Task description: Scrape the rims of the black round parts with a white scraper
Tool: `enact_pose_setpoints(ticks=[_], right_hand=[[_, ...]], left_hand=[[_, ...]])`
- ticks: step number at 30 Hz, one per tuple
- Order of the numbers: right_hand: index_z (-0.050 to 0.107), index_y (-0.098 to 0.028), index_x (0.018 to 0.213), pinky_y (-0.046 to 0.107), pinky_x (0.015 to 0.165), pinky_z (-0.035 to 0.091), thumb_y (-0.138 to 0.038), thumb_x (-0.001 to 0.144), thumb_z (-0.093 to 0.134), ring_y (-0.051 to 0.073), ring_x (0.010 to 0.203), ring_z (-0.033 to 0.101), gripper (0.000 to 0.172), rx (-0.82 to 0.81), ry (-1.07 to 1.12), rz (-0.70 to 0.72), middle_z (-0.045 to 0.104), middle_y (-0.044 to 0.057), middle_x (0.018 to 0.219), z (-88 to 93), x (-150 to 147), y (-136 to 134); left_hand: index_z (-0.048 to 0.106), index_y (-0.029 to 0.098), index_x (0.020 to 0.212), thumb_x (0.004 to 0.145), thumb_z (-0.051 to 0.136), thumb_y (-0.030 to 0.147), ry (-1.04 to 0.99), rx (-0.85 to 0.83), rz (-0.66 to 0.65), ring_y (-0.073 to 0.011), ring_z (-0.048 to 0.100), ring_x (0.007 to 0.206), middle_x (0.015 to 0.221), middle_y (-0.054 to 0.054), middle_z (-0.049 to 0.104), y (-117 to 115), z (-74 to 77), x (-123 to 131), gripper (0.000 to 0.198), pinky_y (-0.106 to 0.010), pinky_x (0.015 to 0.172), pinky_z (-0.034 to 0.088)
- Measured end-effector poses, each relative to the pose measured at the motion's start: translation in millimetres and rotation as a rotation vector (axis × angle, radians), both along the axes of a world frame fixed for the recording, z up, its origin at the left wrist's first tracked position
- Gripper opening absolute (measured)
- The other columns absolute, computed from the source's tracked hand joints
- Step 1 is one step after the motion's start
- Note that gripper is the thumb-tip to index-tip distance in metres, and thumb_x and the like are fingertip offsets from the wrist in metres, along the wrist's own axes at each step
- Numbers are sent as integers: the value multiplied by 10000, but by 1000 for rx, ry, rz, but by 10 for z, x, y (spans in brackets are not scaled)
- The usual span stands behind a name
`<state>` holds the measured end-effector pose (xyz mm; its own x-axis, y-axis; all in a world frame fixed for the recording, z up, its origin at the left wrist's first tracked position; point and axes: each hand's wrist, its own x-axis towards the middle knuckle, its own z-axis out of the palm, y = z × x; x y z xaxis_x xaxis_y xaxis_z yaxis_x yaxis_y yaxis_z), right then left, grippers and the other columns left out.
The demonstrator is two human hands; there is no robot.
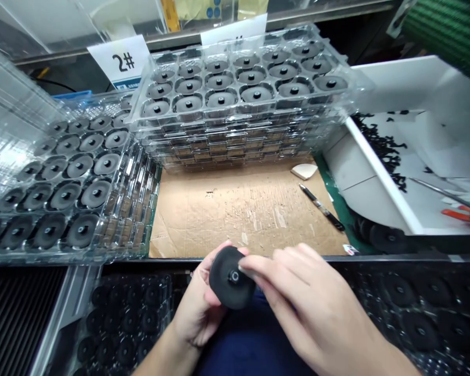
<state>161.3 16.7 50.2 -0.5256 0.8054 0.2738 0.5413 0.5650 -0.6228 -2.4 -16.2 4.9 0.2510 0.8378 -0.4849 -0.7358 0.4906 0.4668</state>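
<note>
Black round disc with central hub (229,277) gripped in left grip (198,308), palm cupped behind it. Right grip (309,297) closed on disc's upper rim from front. Disc held just in front of table (329,257) edge, above person's lap. Beyond: cardboard sheet (235,219) with black pen (321,206) on it; stacked clear trays (238,89) of similar discs ahead and left; "2#" card (119,61) behind; white bin (379,198) right.
</note>
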Motion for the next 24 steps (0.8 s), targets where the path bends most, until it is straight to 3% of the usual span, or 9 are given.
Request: enact_pose_setpoints(ticks=[2,5,10,14,16,18,20,22,24], right_hand=[[638,-172,991,300,584,312,-153,932,370,159,617,417,275,116,43,87,573,25,658,-4,-36,88],[650,-191,997,296,608,348,-162,936,368,155,648,441,290,97,166,241,586,23,696,-58,-53,221],[594,-246,1113,246,665,447,-157,891,493,140,781,570,260,-197,288,-93,633,14,890,-319,103,158],[623,-291,1069,247,750,501,-273,900,497,165,927,621,211,-452,301,-224,664,-2,1019,-633,225,-21],[626,-273,1068,272,781,507,-317,900,493,185,952,623,219,-509,285,-298,665,10,1056,-705,268,-73],[607,-265,1089,269,765,506,-327,901,492,185,939,624,229,-476,296,-390,656,18,1076,-655,287,-92],[577,-278,1114,248,734,490,-287,903,501,163,906,617,224,-342,325,-421,647,10,1073,-495,261,-81],[558,-277,1138,251,705,458,-225,909,496,147,838,600,243,-132,332,-251,657,5,1011,-291,186,-36],[575,-232,1133,277,652,413,-187,923,457,143,720,563,245,47,297,58,666,8,859,-118,94,43]], left_hand=[[691,276,1002,486,824,368,-22,-50,-48,-177,615,1014,1042,8,712,-9,9,9,540,-240,918,428],[679,248,1037,507,814,365,-56,-45,-97,-183,624,991,987,-3,720,-33,3,-2,559,-242,894,444],[652,266,1069,513,810,375,-223,55,-77,-230,663,937,1087,-37,695,-51,-75,-31,588,-295,795,517],[651,237,1074,540,801,359,-261,33,-66,-248,670,942,1079,-66,704,-26,-118,-30,568,-308,801,527],[654,231,1070,542,800,361,-270,28,-86,-246,676,928,1068,-68,710,-14,-119,-27,563,-310,793,536],[655,228,1069,542,799,370,-271,27,-111,-240,679,916,1059,-67,714,-12,-111,-20,564,-304,784,542],[654,224,1073,531,798,396,-266,24,-135,-238,681,903,1051,-71,716,-19,-102,-4,586,-300,776,543],[661,215,1065,538,799,394,-226,0,-150,-221,685,880,1013,-60,726,-30,-97,17,574,-281,783,533],[695,202,990,596,784,335,-163,-43,-158,-190,690,831,891,-25,745,-40,-101,36,425,-246,773,523]])
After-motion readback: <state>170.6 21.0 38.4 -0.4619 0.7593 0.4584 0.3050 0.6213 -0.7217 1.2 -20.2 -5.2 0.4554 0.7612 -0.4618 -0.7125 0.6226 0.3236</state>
